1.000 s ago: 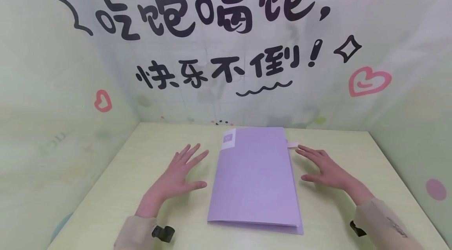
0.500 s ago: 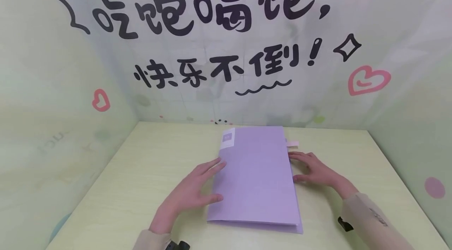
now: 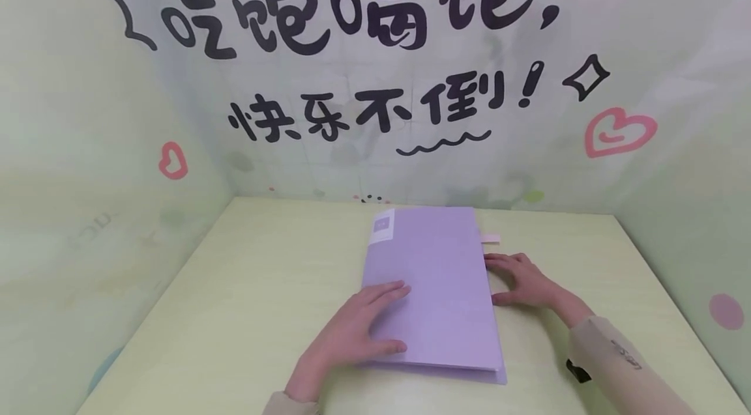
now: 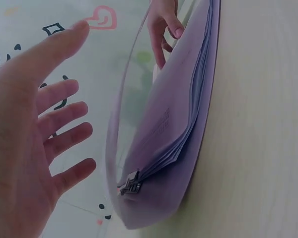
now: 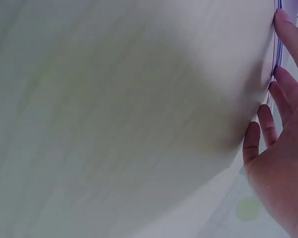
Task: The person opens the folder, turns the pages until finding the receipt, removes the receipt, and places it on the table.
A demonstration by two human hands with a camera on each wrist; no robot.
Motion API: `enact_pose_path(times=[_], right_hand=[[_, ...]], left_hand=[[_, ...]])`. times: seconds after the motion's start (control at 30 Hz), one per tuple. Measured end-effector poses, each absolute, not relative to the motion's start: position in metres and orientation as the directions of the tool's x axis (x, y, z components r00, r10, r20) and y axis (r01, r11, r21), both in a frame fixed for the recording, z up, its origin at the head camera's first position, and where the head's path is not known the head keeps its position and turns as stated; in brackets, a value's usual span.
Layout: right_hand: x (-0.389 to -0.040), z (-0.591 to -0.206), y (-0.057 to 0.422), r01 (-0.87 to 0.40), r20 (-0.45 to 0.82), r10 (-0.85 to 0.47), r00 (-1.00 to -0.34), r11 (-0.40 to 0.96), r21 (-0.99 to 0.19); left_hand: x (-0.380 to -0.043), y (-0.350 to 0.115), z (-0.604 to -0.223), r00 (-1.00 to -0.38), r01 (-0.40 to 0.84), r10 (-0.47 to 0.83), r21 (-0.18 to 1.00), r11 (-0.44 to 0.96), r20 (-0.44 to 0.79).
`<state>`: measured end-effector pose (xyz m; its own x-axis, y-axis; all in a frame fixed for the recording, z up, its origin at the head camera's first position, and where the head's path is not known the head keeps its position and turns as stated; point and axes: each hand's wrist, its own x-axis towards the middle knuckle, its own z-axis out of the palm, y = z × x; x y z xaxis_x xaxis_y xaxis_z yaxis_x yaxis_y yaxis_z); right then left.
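A purple file folder [image 3: 434, 285] lies closed on the table, with a white label [image 3: 382, 226] at its upper left corner. Over its lower left part, my left hand [image 3: 352, 330] is spread with fingers apart, holding nothing; the left wrist view shows it above the cover. My right hand [image 3: 525, 281] is at the right edge, its fingertips touching that edge in the right wrist view. Seen from its near end in the left wrist view, the folder has sheets [image 4: 183, 134] inside and a metal clip [image 4: 131, 183] near the spine.
A pale pink tab [image 3: 491, 238] sticks out from the folder's right side. Printed walls [image 3: 328, 167] enclose the pale wooden table [image 3: 264, 258] at the back and both sides.
My left hand has moved right, from beside the folder to over its lower left part. My right hand has come left and down to the folder's right edge. The folder stays closed.
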<state>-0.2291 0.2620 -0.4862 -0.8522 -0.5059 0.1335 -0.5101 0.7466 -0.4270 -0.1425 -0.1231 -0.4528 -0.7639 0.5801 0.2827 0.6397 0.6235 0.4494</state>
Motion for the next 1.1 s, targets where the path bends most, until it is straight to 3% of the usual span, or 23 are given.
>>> enact_pose_path(times=[0.13,0.37,0.5,0.7,1.1], right_hand=[[-0.227,-0.487,0.263,-0.505,0.113,-0.508,-0.854,0.757,-0.413],[-0.226,-0.489,0.264,-0.519,0.141,-0.509,-0.849,0.753,-0.404],[-0.227,-0.49,0.263,-0.539,0.156,-0.524,-0.837,0.744,-0.395],[-0.227,-0.49,0.263,-0.523,0.149,-0.511,-0.847,0.746,-0.413],[-0.228,-0.49,0.264,-0.536,0.159,-0.521,-0.839,0.74,-0.406]], left_hand=[[-0.135,-0.112,-0.46,-0.753,0.656,0.584,0.421,0.626,0.303],[-0.125,-0.093,-0.47,-0.685,0.726,0.656,0.222,0.651,0.315],[-0.121,-0.088,-0.472,-0.684,0.724,0.66,0.174,0.668,0.312],[-0.12,-0.088,-0.471,-0.689,0.717,0.642,0.185,0.672,0.336],[-0.119,-0.101,-0.458,-0.697,0.716,0.584,0.355,0.601,0.416]])
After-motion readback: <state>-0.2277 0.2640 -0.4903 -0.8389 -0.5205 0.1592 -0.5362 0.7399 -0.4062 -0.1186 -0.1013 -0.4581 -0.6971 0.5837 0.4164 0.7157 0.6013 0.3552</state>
